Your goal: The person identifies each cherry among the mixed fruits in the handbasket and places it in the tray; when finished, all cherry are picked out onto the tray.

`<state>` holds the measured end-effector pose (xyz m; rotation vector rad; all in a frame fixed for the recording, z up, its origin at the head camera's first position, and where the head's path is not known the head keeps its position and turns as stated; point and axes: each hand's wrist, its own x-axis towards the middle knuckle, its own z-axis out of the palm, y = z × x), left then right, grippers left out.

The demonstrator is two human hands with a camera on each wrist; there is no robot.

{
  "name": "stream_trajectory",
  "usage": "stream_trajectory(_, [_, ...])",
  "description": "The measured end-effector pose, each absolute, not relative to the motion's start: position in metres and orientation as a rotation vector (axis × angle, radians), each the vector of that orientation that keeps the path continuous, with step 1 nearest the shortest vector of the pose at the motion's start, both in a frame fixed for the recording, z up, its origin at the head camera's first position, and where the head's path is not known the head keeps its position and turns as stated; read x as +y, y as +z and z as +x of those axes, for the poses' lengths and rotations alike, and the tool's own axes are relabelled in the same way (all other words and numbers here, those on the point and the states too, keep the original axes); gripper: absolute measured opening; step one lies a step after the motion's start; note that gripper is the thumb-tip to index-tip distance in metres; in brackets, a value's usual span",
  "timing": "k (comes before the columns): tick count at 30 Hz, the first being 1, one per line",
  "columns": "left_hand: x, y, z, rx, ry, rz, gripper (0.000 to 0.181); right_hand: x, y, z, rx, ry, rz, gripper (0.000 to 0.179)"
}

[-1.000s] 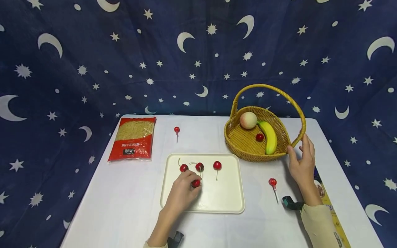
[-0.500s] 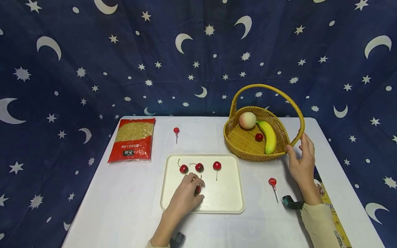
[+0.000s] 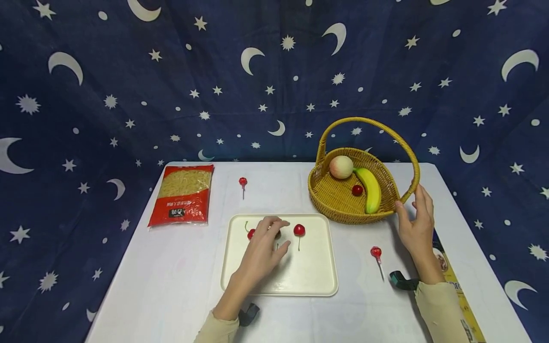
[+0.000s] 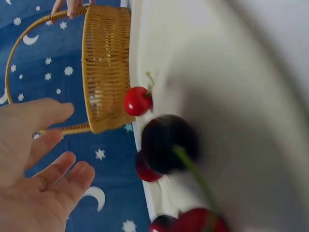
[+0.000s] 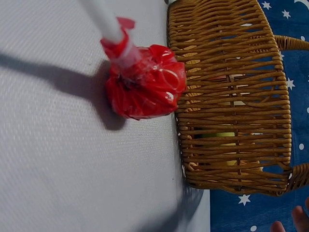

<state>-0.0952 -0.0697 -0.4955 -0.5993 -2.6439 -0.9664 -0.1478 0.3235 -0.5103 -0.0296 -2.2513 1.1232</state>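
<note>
My left hand (image 3: 262, 247) hovers over the cream tray (image 3: 300, 281), its fingers spread and holding nothing. Several cherries lie there: one red cherry (image 3: 299, 230) right of the fingers, another cherry (image 3: 251, 234) left of them, the rest partly hidden by the hand. The left wrist view has a dark cherry (image 4: 169, 144) with a green stem closest, beside the loose fingers (image 4: 58, 169). My right hand (image 3: 418, 228) holds the wicker basket (image 3: 343, 216) where handle meets rim, thumb at the rim. Inside the basket are a peach (image 3: 341, 167), a banana (image 3: 370, 190) and a cherry (image 3: 357, 190).
A red lollipop (image 3: 376, 252) lies right of the tray, below the basket, and another lollipop (image 3: 243, 182) lies behind the tray. A red bag (image 3: 182, 195) of pale, pasta-like pieces is at the back left. A yellow and blue package (image 3: 454, 281) lies under the right forearm.
My left hand's fingers, earlier curled round a cherry near the tray's middle, have come away from it, spread and shifted towards the back. The right hand stays at the basket.
</note>
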Motion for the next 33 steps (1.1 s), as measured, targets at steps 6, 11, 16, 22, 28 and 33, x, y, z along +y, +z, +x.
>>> stream_trajectory(6, [-0.044, -0.485, -0.129, -2.625, -1.013, -0.650, 0.055, 0.324, -0.512, -0.147, -2.240, 1.134, -0.036, 0.073])
stream_trajectory(11, [-0.016, -0.477, -0.159, -2.597, -1.071, -0.763, 0.056, 0.325, -0.514, -0.146, -2.253, 1.137, -0.061, 0.073])
stream_trajectory(16, [0.014, -0.468, -0.184, -2.583, -1.120, -0.868, 0.054, 0.324, -0.512, -0.147, -2.274, 1.127, -0.065, 0.072])
stream_trajectory(22, [0.051, -0.460, -0.208, -2.644, -1.138, -0.928, 0.053, 0.325, -0.512, -0.146, -2.271, 1.117, -0.068, 0.072])
stream_trajectory(28, [0.085, -0.459, -0.226, -2.793, -1.080, -0.936, 0.053, 0.326, -0.512, -0.146, -2.263, 1.120, -0.046, 0.071])
stream_trajectory(33, [0.108, -0.463, -0.243, -2.913, -0.915, -1.000, 0.053, 0.324, -0.513, -0.147, -2.270, 1.109, -0.047, 0.072])
